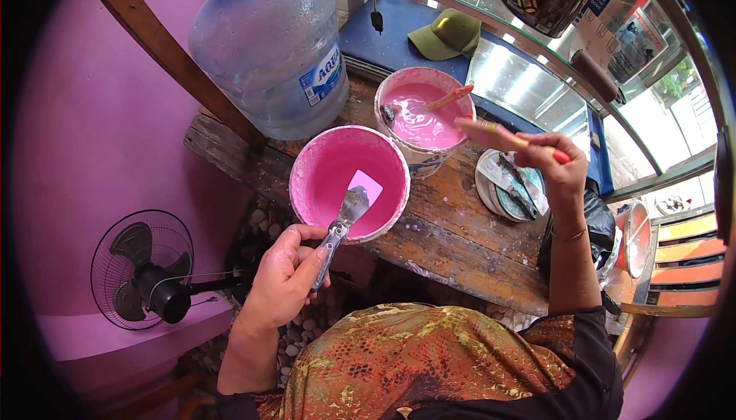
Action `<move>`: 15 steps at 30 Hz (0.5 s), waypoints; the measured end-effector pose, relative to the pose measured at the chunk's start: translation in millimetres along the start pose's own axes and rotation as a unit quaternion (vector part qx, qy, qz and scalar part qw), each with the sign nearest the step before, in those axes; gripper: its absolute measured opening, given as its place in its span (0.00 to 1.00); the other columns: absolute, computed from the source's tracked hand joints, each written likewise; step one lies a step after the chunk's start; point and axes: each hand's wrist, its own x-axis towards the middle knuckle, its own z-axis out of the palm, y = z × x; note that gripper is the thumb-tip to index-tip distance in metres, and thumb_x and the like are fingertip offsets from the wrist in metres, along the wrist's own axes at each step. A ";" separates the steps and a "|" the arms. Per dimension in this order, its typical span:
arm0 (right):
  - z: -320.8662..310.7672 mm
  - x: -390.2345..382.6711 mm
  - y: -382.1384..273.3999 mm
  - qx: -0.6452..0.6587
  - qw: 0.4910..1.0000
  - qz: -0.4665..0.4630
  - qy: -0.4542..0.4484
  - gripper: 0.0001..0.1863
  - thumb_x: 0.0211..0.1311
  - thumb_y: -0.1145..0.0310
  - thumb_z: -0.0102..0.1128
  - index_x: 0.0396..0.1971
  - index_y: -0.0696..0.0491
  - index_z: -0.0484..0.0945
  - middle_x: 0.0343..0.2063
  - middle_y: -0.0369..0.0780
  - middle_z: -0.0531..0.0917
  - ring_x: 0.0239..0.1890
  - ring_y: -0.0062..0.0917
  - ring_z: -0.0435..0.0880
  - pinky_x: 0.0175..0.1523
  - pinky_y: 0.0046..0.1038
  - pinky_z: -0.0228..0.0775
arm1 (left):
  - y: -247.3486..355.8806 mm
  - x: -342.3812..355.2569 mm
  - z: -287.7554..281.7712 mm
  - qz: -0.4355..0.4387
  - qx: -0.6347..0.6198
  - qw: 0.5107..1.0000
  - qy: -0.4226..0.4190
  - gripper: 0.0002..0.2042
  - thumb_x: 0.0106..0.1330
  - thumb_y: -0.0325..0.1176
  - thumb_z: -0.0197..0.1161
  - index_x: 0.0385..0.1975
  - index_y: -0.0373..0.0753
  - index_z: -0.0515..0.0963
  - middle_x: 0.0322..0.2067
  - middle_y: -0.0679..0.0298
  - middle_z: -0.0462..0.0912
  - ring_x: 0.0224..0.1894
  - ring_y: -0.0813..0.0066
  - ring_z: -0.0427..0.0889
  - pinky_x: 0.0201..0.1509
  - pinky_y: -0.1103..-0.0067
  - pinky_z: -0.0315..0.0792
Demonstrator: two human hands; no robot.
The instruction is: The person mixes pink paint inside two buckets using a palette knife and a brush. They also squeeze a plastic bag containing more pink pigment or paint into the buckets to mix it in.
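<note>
My left hand [285, 276] is closed around the dark handle of a putty knife [354, 204]. Pink paint coats the end of its blade, which is over the near bucket [303, 182], pink inside. Up at the right, my right hand [556, 168] grips a paintbrush [494, 136] by its handle; the handle's end is red and its bristles look pink and slightly blurred. The bristles are beside the rim of a second bucket [433, 163] of glossy pink liquid paint. In that bucket rests an orange-handled tool [451, 97], its lower end hidden, and a dark lump sits at the left.
Both buckets stand on a worn wooden bench [460, 240]. Behind them is a large clear water jug [268, 44]. Lids with a dark scraper-like tool [521, 190] lie at the right. A green cap [446, 35], glass case [521, 75] and black fan [146, 270] are around.
</note>
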 end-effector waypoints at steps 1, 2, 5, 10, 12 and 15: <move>3.0 6.2 -7.6 0.031 0.999 0.012 0.029 0.07 0.59 0.76 0.59 0.34 0.64 0.77 0.34 0.49 0.83 0.30 0.28 0.85 0.38 0.26 0.81 | 0.7 -1.2 0.7 -0.003 -0.002 1.000 0.000 0.11 0.69 0.31 0.53 0.47 0.34 0.69 0.20 0.69 0.76 0.17 0.89 0.68 0.19 0.90 0.62; 7.7 13.6 -13.4 0.060 0.996 0.023 0.061 0.08 0.59 0.75 0.59 0.35 0.64 0.76 0.33 0.49 0.83 0.30 0.29 0.86 0.38 0.26 0.81 | 0.3 -0.2 1.3 -0.002 -0.002 1.000 -0.003 0.11 0.69 0.31 0.53 0.47 0.34 0.69 0.20 0.69 0.76 0.17 0.89 0.68 0.19 0.90 0.62; 29.6 43.5 10.7 0.135 0.986 0.044 0.086 0.11 0.60 0.73 0.58 0.37 0.65 0.72 0.29 0.48 0.82 0.28 0.30 0.86 0.35 0.27 0.82 | 0.3 2.5 3.1 0.003 0.016 1.000 -0.005 0.11 0.69 0.31 0.53 0.47 0.34 0.69 0.19 0.69 0.76 0.17 0.89 0.68 0.19 0.89 0.62; 33.7 54.4 51.8 0.163 0.974 0.126 0.094 0.10 0.59 0.74 0.56 0.33 0.65 0.68 0.31 0.50 0.81 0.24 0.32 0.85 0.29 0.28 0.82 | 5.2 5.6 9.0 0.020 0.023 0.999 -0.010 0.12 0.69 0.32 0.53 0.48 0.34 0.69 0.19 0.69 0.76 0.17 0.90 0.68 0.20 0.89 0.62; 24.6 41.5 41.7 0.103 0.985 0.099 0.100 0.09 0.61 0.74 0.53 0.36 0.64 0.69 0.32 0.52 0.82 0.23 0.31 0.84 0.30 0.28 0.82 | 1.9 6.8 6.5 0.014 0.021 1.000 -0.003 0.11 0.69 0.32 0.52 0.48 0.34 0.69 0.19 0.70 0.76 0.17 0.90 0.68 0.20 0.89 0.62; 10.1 23.3 39.1 0.107 0.982 0.097 0.121 0.08 0.60 0.75 0.54 0.32 0.64 0.66 0.34 0.53 0.81 0.22 0.32 0.84 0.27 0.29 0.81 | -2.3 7.8 5.6 0.020 0.015 1.000 -0.004 0.11 0.69 0.31 0.52 0.47 0.33 0.69 0.19 0.69 0.76 0.16 0.90 0.67 0.19 0.90 0.61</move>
